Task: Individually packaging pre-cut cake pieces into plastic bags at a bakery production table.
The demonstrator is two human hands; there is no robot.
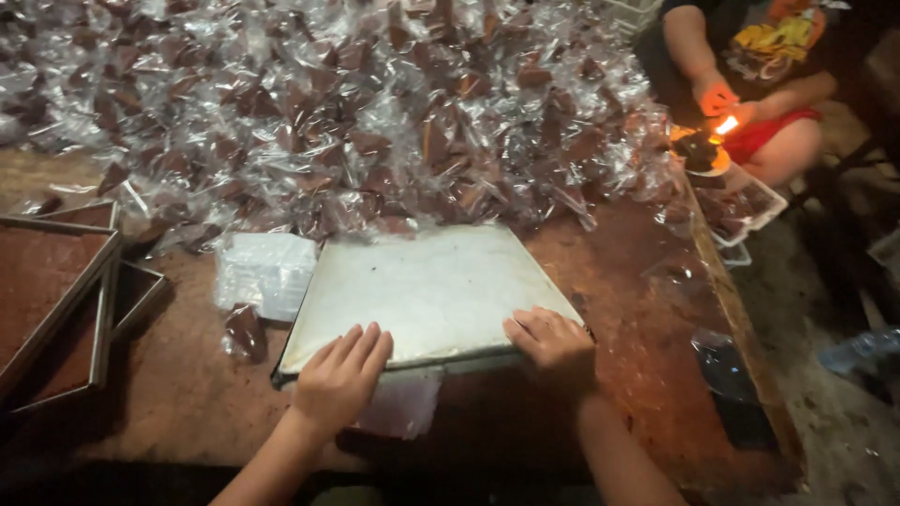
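Your left hand [339, 378] and right hand [553, 342] rested flat, fingers loose, gripping nothing, on the near edge of the pale metal tray [427, 290]. It lay at the tabletop's [637, 319] near edge, below the heap of wrapped brown pieces [337, 112].

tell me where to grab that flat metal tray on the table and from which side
Grip the flat metal tray by its near edge, coming from the person's side. That edge faces the body, and the left hand and right hand already rest there; wrapped pieces crowd the far edge.
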